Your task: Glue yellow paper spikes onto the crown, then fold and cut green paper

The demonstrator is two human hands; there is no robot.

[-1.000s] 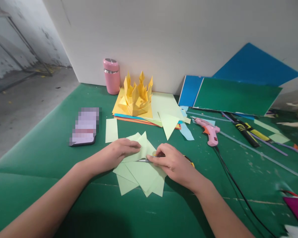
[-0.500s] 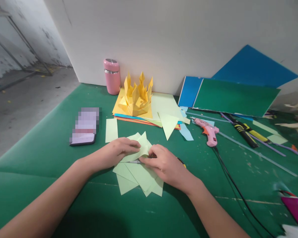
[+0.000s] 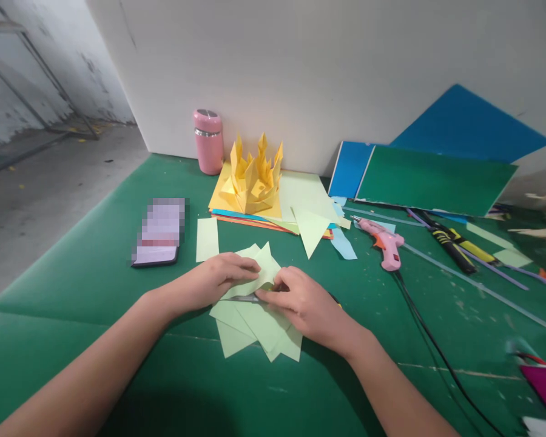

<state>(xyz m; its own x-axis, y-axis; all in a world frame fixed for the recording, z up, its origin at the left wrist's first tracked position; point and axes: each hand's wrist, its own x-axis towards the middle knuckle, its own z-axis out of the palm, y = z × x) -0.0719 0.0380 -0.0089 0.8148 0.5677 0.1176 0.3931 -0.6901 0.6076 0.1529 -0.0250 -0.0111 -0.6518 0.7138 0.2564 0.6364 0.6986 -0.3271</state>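
Observation:
Several pale green paper sheets (image 3: 255, 325) lie fanned out on the green table in front of me. My left hand (image 3: 227, 273) holds the folded top sheet (image 3: 266, 267), its fingers pressed along the upper layer. In my right hand (image 3: 304, 300) is a utility knife, closed in the fingers. Its thin grey blade (image 3: 243, 298) lies inside the fold of the sheet, pointing left. Most of the handle is hidden by the hand; a black and yellow end shows behind it.
A yellow folded-paper crown (image 3: 255, 182) stands on stacked coloured paper, beside a pink flask (image 3: 208, 142). A phone (image 3: 159, 233) lies left. To the right are a pink glue gun (image 3: 384, 243) with a trailing cord, glue sticks, pliers (image 3: 450, 246) and leaning boards (image 3: 437, 179).
The view has shifted slightly, so everything sits a little further right. The right hand and blade have moved only slightly along the fold, if at all.

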